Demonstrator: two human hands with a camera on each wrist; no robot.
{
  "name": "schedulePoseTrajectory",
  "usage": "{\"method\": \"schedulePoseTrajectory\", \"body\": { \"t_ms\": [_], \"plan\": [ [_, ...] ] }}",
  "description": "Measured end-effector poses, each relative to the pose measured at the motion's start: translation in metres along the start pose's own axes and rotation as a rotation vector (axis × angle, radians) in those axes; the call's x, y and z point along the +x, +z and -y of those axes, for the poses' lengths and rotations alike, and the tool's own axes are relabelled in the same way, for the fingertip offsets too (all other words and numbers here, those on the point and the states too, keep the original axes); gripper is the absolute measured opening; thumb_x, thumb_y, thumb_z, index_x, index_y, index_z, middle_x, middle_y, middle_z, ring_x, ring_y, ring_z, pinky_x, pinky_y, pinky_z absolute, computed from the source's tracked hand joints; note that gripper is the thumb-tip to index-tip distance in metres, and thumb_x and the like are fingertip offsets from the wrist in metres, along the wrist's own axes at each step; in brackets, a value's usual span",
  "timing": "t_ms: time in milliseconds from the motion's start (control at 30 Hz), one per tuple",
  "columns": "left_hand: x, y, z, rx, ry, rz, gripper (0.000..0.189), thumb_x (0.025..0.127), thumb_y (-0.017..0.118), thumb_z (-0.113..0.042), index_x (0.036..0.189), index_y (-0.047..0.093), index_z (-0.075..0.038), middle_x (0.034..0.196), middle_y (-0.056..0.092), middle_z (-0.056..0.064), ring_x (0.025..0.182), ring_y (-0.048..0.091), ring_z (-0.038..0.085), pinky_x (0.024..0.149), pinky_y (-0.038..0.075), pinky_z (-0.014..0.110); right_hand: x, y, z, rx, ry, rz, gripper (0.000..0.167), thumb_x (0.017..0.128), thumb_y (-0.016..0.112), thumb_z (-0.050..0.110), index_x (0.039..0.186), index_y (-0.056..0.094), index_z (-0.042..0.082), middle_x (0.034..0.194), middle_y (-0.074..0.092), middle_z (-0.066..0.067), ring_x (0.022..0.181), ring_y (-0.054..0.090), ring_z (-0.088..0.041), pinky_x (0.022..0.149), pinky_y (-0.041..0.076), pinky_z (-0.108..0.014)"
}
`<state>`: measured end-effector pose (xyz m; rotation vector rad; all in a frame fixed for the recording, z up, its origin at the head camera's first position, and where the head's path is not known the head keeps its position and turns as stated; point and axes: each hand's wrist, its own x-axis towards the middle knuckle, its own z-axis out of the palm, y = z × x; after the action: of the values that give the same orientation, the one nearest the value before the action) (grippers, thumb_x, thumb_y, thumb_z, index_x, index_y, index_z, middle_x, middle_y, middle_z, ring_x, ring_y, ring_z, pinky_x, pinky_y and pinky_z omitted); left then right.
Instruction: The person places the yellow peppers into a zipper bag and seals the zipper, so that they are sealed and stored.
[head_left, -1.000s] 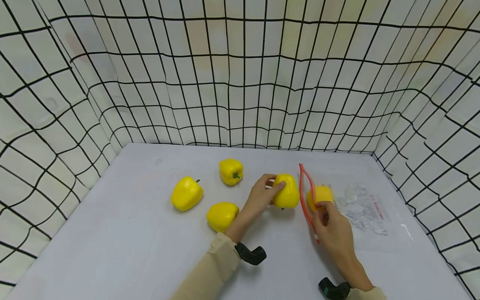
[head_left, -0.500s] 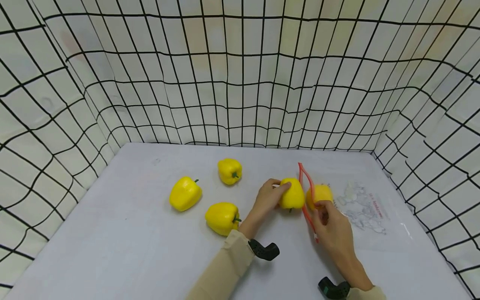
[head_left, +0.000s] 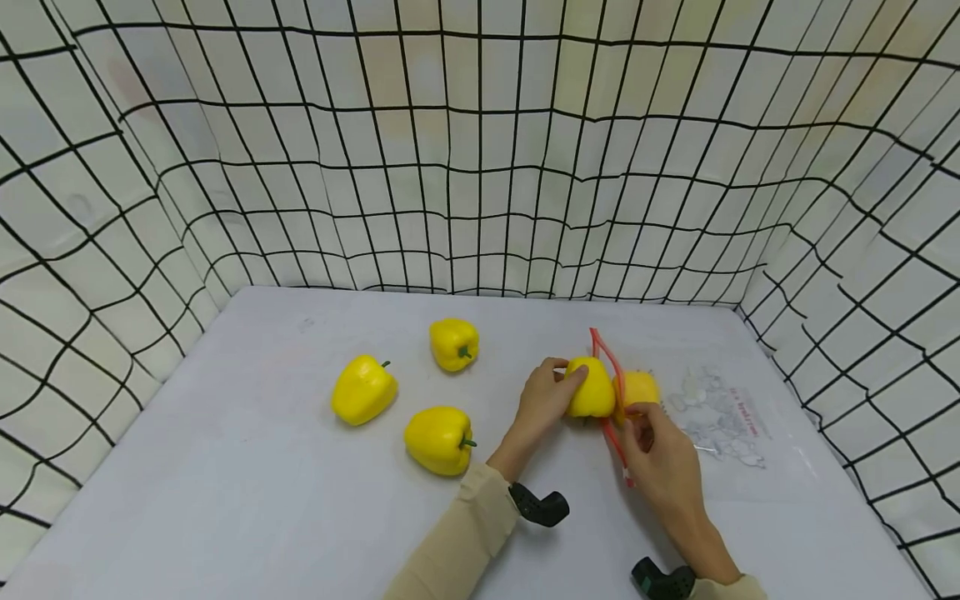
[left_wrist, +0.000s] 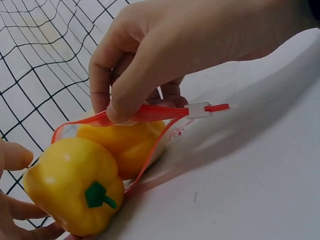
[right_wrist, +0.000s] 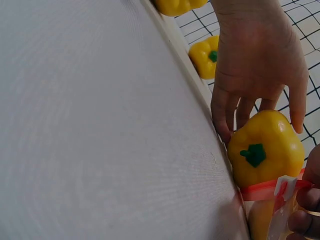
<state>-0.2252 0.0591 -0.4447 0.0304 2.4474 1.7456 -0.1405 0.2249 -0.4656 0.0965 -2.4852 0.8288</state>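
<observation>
My left hand (head_left: 540, 402) grips a yellow bell pepper (head_left: 591, 390) from its left side, fingers and thumb around it. Its green stem (left_wrist: 97, 195) shows in the left wrist view. The pepper is at the mouth of a clear zip bag (head_left: 742, 479) with a red zipper edge (left_wrist: 162, 113). With thumb and fingers, my right hand (head_left: 666, 458) pinches that red edge close to the white slider (left_wrist: 199, 110), and the mouth is spread apart. Another yellow bell pepper (head_left: 642, 386) lies inside the bag, partly hidden by the red edge and right hand.
Three more yellow bell peppers lie on the white table to the left: one at the back (head_left: 453, 343), one at far left (head_left: 363, 390) and one nearer (head_left: 438, 442), beside the left forearm. Black-grid netting (head_left: 480, 167) walls the back and sides.
The left hand has moved right with its pepper, from beside the bag to its red-edged mouth. My right hand keeps its pinch on the edge, nearly still.
</observation>
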Motion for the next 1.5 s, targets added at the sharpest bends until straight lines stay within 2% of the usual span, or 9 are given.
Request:
{"method": "schedulePoseTrajectory", "body": {
  "t_ms": [133,267,367,500,700,800,1033,1267,1500],
  "plan": [
    [0.000,-0.003,-0.003,0.040,0.048,0.074,0.059,0.102,0.054,-0.039,0.147,0.056,0.000,0.135,0.064,0.021,0.116,0.061,0.030,0.104,0.052,0.046,-0.001,-0.001,0.001,0.001,-0.004,-0.005,0.019,0.090,0.075,0.001,0.107,0.068,0.005,0.071,0.058,0.001,0.057,0.046,-0.005,0.052,0.042,-0.021],
    [0.001,-0.011,-0.008,0.049,0.062,0.173,0.068,0.096,0.054,-0.030,0.157,0.043,-0.002,0.145,0.054,0.025,0.128,0.055,0.035,0.113,0.045,0.053,0.001,-0.001,0.001,0.002,-0.020,-0.017,0.019,0.090,0.075,0.001,0.107,0.068,0.006,0.071,0.059,0.001,0.057,0.045,-0.004,0.052,0.042,-0.022],
    [0.002,-0.017,-0.011,0.056,0.054,0.211,0.073,0.093,0.060,-0.029,0.160,0.038,-0.007,0.149,0.050,0.025,0.131,0.054,0.036,0.113,0.045,0.054,0.003,-0.002,0.001,0.004,-0.033,-0.024,0.020,0.089,0.075,0.000,0.107,0.068,0.006,0.071,0.059,0.002,0.056,0.045,-0.004,0.051,0.041,-0.021],
    [0.004,-0.021,-0.010,0.041,0.073,0.225,0.072,0.096,0.065,-0.030,0.158,0.037,-0.007,0.147,0.054,0.022,0.126,0.060,0.034,0.106,0.052,0.048,0.005,-0.004,0.001,0.009,-0.042,-0.036,0.020,0.089,0.075,0.000,0.107,0.068,0.005,0.071,0.060,0.001,0.057,0.046,-0.004,0.051,0.042,-0.020],
    [0.004,-0.017,-0.006,0.004,0.133,0.261,0.062,0.099,0.069,-0.031,0.150,0.046,-0.005,0.145,0.058,0.019,0.125,0.064,0.031,0.094,0.061,0.037,0.006,-0.004,0.003,-0.007,-0.032,-0.034,0.021,0.089,0.076,0.002,0.108,0.068,0.004,0.072,0.060,-0.001,0.060,0.047,-0.008,0.054,0.043,-0.021],
    [0.003,-0.013,-0.003,0.011,0.161,0.266,0.058,0.100,0.069,-0.032,0.147,0.049,-0.006,0.144,0.059,0.018,0.124,0.064,0.030,0.091,0.062,0.035,0.005,-0.005,0.004,-0.015,-0.024,-0.028,0.021,0.090,0.076,0.002,0.109,0.067,0.003,0.072,0.059,-0.001,0.060,0.046,-0.009,0.054,0.043,-0.021],
    [0.003,-0.002,0.003,0.035,0.215,0.212,0.059,0.098,0.071,-0.035,0.146,0.052,-0.008,0.139,0.060,0.016,0.116,0.065,0.026,0.093,0.059,0.034,0.004,-0.006,0.004,-0.010,-0.022,-0.037,0.023,0.090,0.076,0.002,0.111,0.067,0.003,0.073,0.060,-0.001,0.061,0.047,-0.008,0.055,0.045,-0.020],
    [0.000,0.010,0.009,0.018,0.239,0.185,0.057,0.099,0.071,-0.034,0.145,0.053,-0.004,0.131,0.057,0.017,0.108,0.064,0.022,0.086,0.060,0.028,0.002,-0.005,0.004,-0.006,-0.010,-0.031,0.022,0.090,0.076,0.001,0.110,0.067,0.004,0.073,0.059,-0.001,0.060,0.046,-0.008,0.055,0.043,-0.020],
    [-0.003,0.014,0.010,0.020,0.246,0.177,0.052,0.100,0.068,-0.029,0.145,0.056,-0.005,0.123,0.058,0.014,0.100,0.060,0.016,0.083,0.056,0.022,0.000,-0.003,0.004,-0.006,0.007,-0.024,0.022,0.090,0.075,0.002,0.110,0.066,0.004,0.073,0.059,-0.001,0.060,0.047,-0.008,0.055,0.044,-0.020]
  ]
}}
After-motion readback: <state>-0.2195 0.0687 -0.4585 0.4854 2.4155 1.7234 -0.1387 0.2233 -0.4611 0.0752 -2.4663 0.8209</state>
